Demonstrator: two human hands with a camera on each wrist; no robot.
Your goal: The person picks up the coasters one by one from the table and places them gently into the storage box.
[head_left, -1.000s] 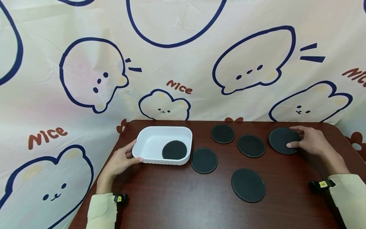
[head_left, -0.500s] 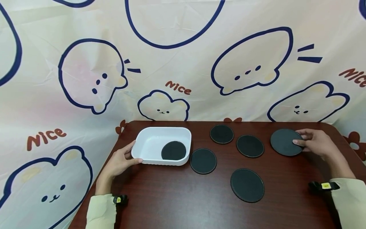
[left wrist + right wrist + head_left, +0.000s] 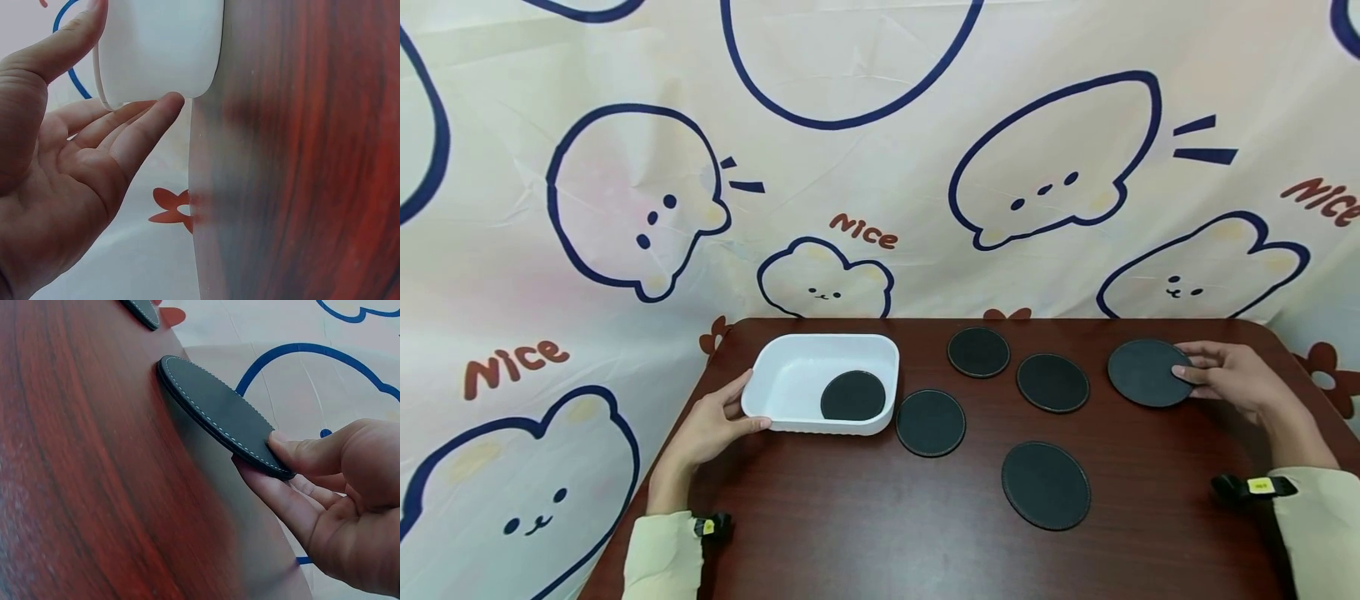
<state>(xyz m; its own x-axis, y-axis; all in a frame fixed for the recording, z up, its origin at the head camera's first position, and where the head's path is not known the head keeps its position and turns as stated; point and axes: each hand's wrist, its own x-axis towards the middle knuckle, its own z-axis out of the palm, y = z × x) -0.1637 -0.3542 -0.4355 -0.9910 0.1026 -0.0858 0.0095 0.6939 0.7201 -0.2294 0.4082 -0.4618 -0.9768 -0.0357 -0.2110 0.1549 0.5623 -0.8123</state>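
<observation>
A white rectangular plastic tray (image 3: 790,396) stands at the back left of the table, with one round black coaster (image 3: 853,396) inside toward its right end. My left hand (image 3: 711,425) grips the tray's left end, thumb at the front corner; in the left wrist view the fingers reach round the white wall (image 3: 159,50). At the back right my right hand (image 3: 1232,379) pinches the right edge of another black coaster (image 3: 1146,372), thumb on top and fingers underneath. The right wrist view shows this coaster (image 3: 215,403) tilted, its gripped edge raised and white stitching along its rim.
Several more black coasters lie flat on the brown wooden table (image 3: 865,517): one beside the tray (image 3: 930,423), two farther back, and one nearer the front (image 3: 1046,485). A pale cartoon-printed cloth (image 3: 820,175) hangs behind the table.
The right hand has shifted slightly back to the coaster's right edge, and its fingers now show underneath it. The left hand and tray keep their place; the head view has shifted slightly.
</observation>
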